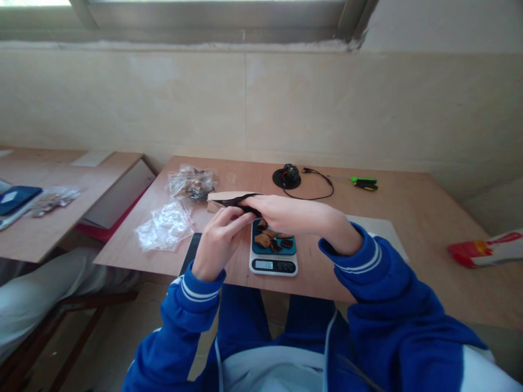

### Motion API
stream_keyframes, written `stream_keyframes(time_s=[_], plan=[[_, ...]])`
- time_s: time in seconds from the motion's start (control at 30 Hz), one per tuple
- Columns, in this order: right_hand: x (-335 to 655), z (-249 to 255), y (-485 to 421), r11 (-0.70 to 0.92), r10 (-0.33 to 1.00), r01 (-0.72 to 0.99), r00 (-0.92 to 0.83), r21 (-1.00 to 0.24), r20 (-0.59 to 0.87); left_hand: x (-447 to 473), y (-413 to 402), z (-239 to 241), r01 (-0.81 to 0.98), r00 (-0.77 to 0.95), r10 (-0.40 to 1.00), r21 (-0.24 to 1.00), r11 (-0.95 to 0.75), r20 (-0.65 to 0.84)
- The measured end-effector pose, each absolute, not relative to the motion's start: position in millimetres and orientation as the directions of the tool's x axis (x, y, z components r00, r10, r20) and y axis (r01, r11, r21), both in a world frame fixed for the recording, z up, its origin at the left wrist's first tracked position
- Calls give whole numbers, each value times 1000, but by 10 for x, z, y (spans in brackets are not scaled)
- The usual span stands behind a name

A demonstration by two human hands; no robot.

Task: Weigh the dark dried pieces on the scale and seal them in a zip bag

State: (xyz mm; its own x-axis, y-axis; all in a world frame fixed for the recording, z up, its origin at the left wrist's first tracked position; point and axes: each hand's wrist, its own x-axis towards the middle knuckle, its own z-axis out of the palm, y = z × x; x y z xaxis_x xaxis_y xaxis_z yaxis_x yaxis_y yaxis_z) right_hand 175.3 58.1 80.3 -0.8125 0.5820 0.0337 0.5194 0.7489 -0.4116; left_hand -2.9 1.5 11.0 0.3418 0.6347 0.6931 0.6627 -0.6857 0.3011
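Note:
A tan paper bag [216, 206] with a dark inside lies on its side above the table, its mouth toward the right. My left hand [220, 235] pinches its lower edge, fingers closed. From the right, my right hand [281, 211] reaches into the mouth; its fingertips are hidden inside. Just below my right hand stands a white digital kitchen scale [258, 270] with a lit display. On its blue-green top rest several brown, curled dried pieces [263, 240], some of them dark. The bag and my right hand cover the scale's far end.
Left of the bag lie a filled zip bag [192, 184] and crumpled clear plastic bags [165, 227]. A black round-based device [287, 176] with a cable and a green-black screwdriver [363, 183] are at the back. A red-white packet [486, 249] lies far right. Another person's leg [53, 288] shows left.

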Motion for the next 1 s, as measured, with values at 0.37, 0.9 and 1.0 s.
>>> stream_keyframes(time_s=[0.37, 0.9, 1.0], plan=[[1565, 987, 643, 699, 643, 692, -718, -179, -267, 41, -13, 102, 659, 337, 644, 316, -682, 687], [2499, 284, 35, 353, 930, 539, -295, -765, 220, -208, 1074, 331, 703, 92, 793, 525, -480, 602], [2585, -120, -103, 216, 973, 528, -188, -821, 135, -220, 881, 296, 692, 67, 795, 546, -472, 602]])
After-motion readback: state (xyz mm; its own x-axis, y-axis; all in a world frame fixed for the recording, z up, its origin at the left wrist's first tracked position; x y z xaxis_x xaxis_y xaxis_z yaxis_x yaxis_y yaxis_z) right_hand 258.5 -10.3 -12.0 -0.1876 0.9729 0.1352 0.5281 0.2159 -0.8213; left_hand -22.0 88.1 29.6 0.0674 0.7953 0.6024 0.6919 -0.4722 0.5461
